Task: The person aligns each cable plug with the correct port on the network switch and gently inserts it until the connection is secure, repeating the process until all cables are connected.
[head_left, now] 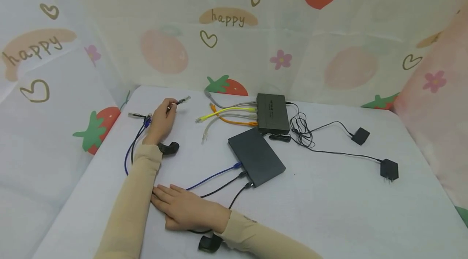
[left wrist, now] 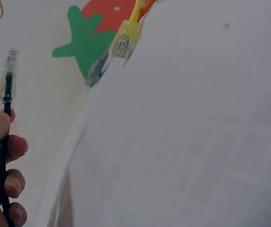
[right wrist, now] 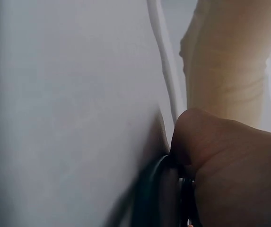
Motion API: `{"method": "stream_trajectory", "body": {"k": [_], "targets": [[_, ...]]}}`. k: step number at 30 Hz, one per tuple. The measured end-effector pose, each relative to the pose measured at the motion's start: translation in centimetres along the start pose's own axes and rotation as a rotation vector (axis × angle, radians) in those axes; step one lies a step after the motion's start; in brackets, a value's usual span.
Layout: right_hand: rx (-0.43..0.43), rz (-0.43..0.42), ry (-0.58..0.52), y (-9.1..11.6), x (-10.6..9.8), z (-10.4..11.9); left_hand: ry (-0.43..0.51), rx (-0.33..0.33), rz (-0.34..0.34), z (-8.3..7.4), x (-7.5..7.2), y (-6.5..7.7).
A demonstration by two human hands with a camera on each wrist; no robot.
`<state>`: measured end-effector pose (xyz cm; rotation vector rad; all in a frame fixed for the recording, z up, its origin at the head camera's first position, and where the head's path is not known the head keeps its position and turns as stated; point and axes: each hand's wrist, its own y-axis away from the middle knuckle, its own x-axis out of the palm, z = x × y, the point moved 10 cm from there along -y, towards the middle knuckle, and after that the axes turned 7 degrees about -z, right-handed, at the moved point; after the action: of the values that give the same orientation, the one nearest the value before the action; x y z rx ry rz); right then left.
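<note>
My left hand (head_left: 162, 120), at the table's far left, pinches a black network cable (left wrist: 6, 111) just behind its clear plug (left wrist: 10, 78). The plug sticks out past the fingertips, and the cable runs back along the curled fingers. Below this hand lie a blue cable plug (head_left: 147, 122) and another black cable plug (head_left: 136, 115). My right hand (head_left: 186, 209) rests flat on the cables near the front, fingers straight. From under it, a blue cable (head_left: 212, 177) and two black cables run to a dark flat box (head_left: 257, 158). In the right wrist view, a dark cable loop (right wrist: 149, 198) shows beside the hand.
A second dark box (head_left: 273, 113) stands behind, with yellow (head_left: 226, 113), orange (head_left: 234, 122) and grey cables on its left. Thin black wires (head_left: 301, 129) lead right to two power adapters (head_left: 360, 136). A patterned cloth backdrop (head_left: 234, 55) rises behind the white table (head_left: 329, 210).
</note>
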<state>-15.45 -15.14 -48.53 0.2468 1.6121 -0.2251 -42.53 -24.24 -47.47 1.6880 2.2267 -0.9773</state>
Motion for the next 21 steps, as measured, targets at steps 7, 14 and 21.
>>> {"method": "stream_trajectory", "body": {"k": [7,14,21], "targets": [[0.0,-0.015,-0.023,-0.1,0.2,0.2,-0.005,-0.011,-0.044,-0.9,-0.3,0.8],[-0.006,-0.046,-0.009,0.1,-0.4,0.5,0.024,0.049,-0.008,-2.3,0.3,1.5],[-0.006,-0.058,0.003,0.2,-0.4,0.2,0.154,0.096,0.047,-3.9,0.9,1.0]]}}
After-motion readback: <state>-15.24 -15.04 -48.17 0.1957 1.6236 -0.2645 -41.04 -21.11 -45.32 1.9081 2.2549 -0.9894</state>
